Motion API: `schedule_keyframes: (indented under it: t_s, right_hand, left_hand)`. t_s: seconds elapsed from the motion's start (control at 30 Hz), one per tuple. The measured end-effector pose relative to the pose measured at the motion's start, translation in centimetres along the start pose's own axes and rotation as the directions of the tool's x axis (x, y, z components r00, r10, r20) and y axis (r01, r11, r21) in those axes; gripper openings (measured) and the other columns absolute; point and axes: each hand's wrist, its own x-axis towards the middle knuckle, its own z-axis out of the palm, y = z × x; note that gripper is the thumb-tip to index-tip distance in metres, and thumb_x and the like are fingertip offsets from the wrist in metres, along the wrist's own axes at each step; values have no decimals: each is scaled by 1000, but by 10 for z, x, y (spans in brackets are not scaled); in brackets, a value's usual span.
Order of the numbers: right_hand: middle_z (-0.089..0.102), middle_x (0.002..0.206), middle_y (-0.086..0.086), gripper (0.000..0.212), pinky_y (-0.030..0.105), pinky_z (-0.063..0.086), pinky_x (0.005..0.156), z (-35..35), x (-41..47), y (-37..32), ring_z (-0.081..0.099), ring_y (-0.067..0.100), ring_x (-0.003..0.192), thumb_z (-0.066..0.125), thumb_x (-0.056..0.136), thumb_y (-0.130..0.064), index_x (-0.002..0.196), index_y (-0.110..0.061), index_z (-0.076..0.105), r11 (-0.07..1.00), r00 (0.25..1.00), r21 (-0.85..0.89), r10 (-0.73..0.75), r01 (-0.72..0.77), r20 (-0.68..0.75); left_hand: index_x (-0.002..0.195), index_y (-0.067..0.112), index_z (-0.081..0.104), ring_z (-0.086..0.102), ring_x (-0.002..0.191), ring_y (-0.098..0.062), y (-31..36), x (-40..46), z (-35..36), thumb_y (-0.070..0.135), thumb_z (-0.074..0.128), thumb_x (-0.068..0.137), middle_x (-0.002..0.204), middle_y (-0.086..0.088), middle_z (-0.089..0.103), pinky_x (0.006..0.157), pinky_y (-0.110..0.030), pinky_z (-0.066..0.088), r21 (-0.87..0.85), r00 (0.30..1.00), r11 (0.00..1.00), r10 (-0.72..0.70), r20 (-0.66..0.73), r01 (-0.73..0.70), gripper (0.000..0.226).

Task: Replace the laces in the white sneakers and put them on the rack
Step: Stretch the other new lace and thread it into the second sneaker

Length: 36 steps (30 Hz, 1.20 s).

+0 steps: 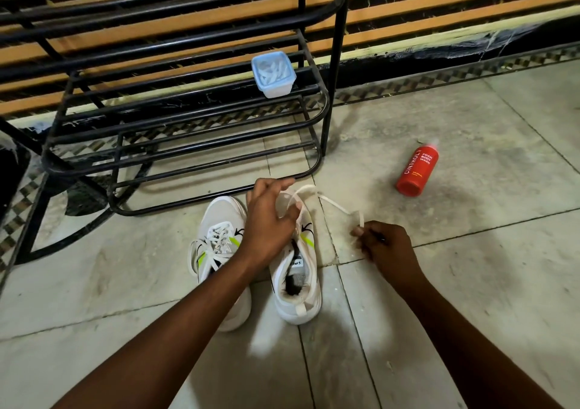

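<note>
Two white sneakers with neon-green marks stand side by side on the floor in front of the black metal rack (194,145). The left sneaker (219,251) is laced. The right sneaker (296,286) sits under my left hand (270,220), which hovers over its front with fingers spread and touches a white lace (332,203). That lace loops up from the shoe's front and runs right to my right hand (381,245), which pinches its end just above the floor.
A small blue-rimmed plastic tub (274,74) with white laces inside sits on a lower shelf of the rack. A red foam body wash bottle (416,168) lies on the tiled floor to the right. A slatted wall runs behind the rack.
</note>
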Motion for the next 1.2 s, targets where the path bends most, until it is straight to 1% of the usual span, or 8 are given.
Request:
schedule_keyframes:
  t_s: [0.13, 0.3, 0.47, 0.63, 0.8, 1.03, 1.13, 1.2]
  right_hand:
    - [71, 71, 11, 17, 32, 51, 55, 19, -5, -23, 63, 22, 57, 62, 96, 2, 82, -1, 71, 951, 997, 306, 19, -42, 76]
    - [72, 77, 19, 12, 31, 53, 59, 40, -6, -43, 65, 28, 64, 62, 91, 12, 90, 3, 70, 903, 994, 428, -26, -24, 111]
    - [73, 69, 2, 15, 30, 53, 65, 57, -8, -57, 66, 15, 61, 74, 85, 6, 85, -9, 77, 940, 986, 326, -140, 104, 88]
    - [73, 66, 1, 11, 35, 59, 72, 69, -12, -68, 72, 18, 65, 80, 81, -2, 83, -12, 77, 973, 982, 172, -170, 153, 84]
    - [66, 76, -4, 10, 30, 49, 71, 83, -12, -70, 64, 14, 74, 73, 76, -21, 69, -16, 67, 951, 952, -79, -294, 300, 83]
    - [56, 94, 1, 12, 35, 42, 97, 113, -9, -68, 58, 27, 101, 78, 75, -13, 68, -16, 69, 967, 994, -229, -111, 110, 11]
    - [56, 92, -2, 9, 48, 47, 94, 118, -10, -72, 59, 25, 99, 69, 71, -25, 64, -22, 67, 971, 995, -220, -101, 97, -7]
    - [55, 94, -3, 9, 45, 48, 92, 119, -10, -72, 59, 27, 99, 69, 71, -26, 63, -24, 65, 974, 997, -214, -81, 76, -14]
  left_hand:
    - [110, 40, 62, 56, 102, -4, -2, -37, -15, 0, 77, 72, 113, 8, 50, 81, -19, 52, 8, 997, 998, -61, 52, 61, 57]
    - [113, 30, 55, 54, 96, -3, -15, -69, -15, 17, 82, 62, 108, 8, 49, 78, -16, 46, 188, 986, 982, -20, 166, -12, 59]
    - [86, 27, 55, 60, 73, -13, -12, -71, -13, 19, 83, 70, 82, 5, 61, 68, -39, 54, 223, 988, 963, -156, 11, 149, 34]
    - [81, 21, 68, 65, 71, -5, -11, -81, -23, 14, 78, 83, 74, 8, 69, 68, -26, 54, 148, 978, 966, -206, -45, 210, 13]
    - [73, 12, 69, 67, 68, -17, -18, -85, -24, 14, 72, 86, 67, -2, 70, 60, -22, 48, 55, 960, 961, -268, -80, 272, 14]
    - [74, 12, 72, 67, 67, -17, -15, -82, -24, 17, 72, 90, 66, -1, 71, 66, -32, 53, 31, 947, 947, -317, -61, 319, 16]
    - [75, 10, 72, 69, 70, -19, -17, -81, -22, 19, 72, 89, 68, -2, 72, 68, -35, 56, 35, 947, 947, -315, -61, 318, 16]
    - [76, 11, 72, 69, 69, -17, -17, -81, -23, 19, 72, 89, 68, 0, 72, 68, -33, 56, 39, 945, 945, -322, -64, 325, 15]
